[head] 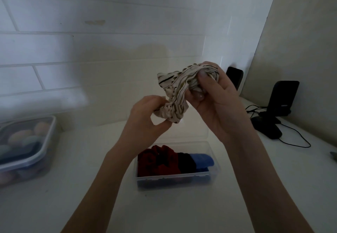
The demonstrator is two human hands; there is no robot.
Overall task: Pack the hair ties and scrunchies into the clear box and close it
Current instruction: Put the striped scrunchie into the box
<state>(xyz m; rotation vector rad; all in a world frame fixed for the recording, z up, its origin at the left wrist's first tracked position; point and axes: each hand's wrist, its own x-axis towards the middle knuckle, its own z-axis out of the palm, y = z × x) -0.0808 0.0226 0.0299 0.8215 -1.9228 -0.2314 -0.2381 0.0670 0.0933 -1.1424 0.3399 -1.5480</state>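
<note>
A cream scrunchie with thin dark stripes (177, 90) is held up in the air between both hands, stretched and twisted. My left hand (145, 116) pinches its lower end. My right hand (215, 101) grips its upper end. Below them on the white counter stands the clear box (175, 180), open. Inside it lie a red scrunchie (156, 161), a dark one (186, 161) and a blue one (202, 160). The box's clear lid (193, 130) seems to stand up behind it, hard to make out.
A lidded plastic container (25, 147) with pastel round items sits at the left edge. At the right stand a black phone stand (280, 103) with a cable (295, 141) and another dark device (235, 78). A white tiled wall (91, 50) rises behind.
</note>
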